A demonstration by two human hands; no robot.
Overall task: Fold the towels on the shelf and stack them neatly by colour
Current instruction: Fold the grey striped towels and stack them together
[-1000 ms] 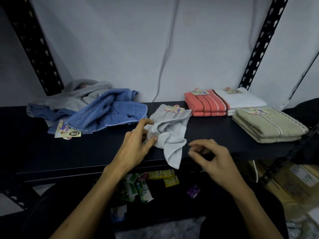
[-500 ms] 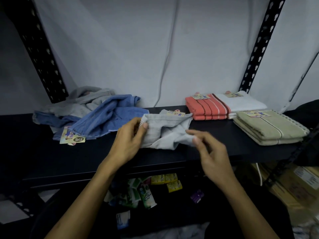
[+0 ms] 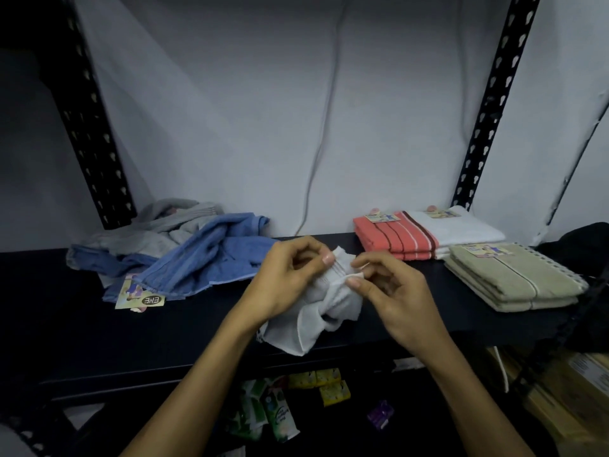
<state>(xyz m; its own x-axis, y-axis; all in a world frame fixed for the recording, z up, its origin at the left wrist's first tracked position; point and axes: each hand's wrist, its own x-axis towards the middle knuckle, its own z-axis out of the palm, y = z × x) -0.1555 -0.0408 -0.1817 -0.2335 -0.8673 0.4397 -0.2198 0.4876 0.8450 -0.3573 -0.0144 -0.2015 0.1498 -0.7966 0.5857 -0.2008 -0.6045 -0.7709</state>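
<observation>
While folded coral (image 3: 393, 237), white (image 3: 461, 227) and beige towels (image 3: 514, 275) sit right of the grey towel (image 3: 316, 311), left hand (image 3: 283, 282) and right hand (image 3: 392, 291) pinch its edge over the shelf (image 3: 82, 324); the blue and grey heap (image 3: 184, 252) left of it remains unfolded

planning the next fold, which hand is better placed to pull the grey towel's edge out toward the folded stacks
Right. The right hand already pinches the crumpled pale grey towel on the side facing the folded beige towels; the left hand grips its other side.
</observation>
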